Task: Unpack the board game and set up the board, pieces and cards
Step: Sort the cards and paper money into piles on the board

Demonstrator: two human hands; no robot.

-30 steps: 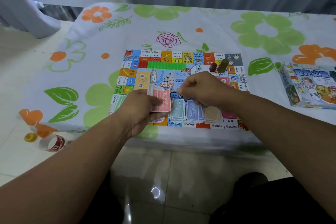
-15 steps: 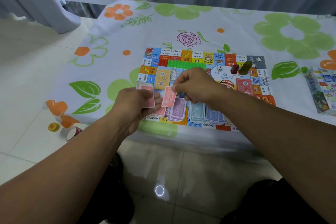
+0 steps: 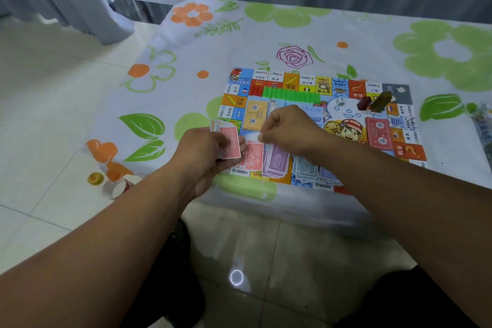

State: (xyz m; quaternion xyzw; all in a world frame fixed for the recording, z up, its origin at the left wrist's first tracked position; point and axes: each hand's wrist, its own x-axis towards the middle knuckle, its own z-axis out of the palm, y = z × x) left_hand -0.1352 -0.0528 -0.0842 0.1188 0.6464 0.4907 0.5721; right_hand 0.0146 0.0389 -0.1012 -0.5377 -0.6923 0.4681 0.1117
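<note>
- Since the earlier frame, the red note the right hand point(image 3: 290, 130) carried between the two hands has come down onto the red pile point(image 3: 254, 157). The view has also swung slightly to the left.
- The table point(image 3: 346, 34), under a floral cloth, carries the whole game. Only a sliver of the game box point(image 3: 483, 125) shows at the right edge.
- The board point(image 3: 343, 128) lies open and flat near the table's front edge, its coloured squares ringing a cartoon centre. That step looks done.
- The left hand point(image 3: 205, 154) has its fingers curled round a thin stack of red notes point(image 3: 230, 142), with the thumb on top, just left of the board.
- The right hand's fingers are bent, with their tips close together at the far edge of the red pile. I cannot tell whether they are pinching the top note or have let go.
- Along the board's near edge the money piles sit side by side: the red pile, then the purple pile point(image 3: 277, 162), then the pale blue piles point(image 3: 306, 170), which the right arm partly hides.
- A yellow card deck point(image 3: 256, 116) and a red card deck point(image 3: 379, 134) are already placed on the board's centre.
- A green row of houses point(image 3: 291, 94) lies near the far edge.
- Two tokens, dark red point(image 3: 364, 102) and olive point(image 3: 380, 101), stand by the far right corner, with the die point(image 3: 340, 102) near them.
- My judgement is that setup is nearly complete, and dealing out the left hand's remaining notes is what is left.
</note>
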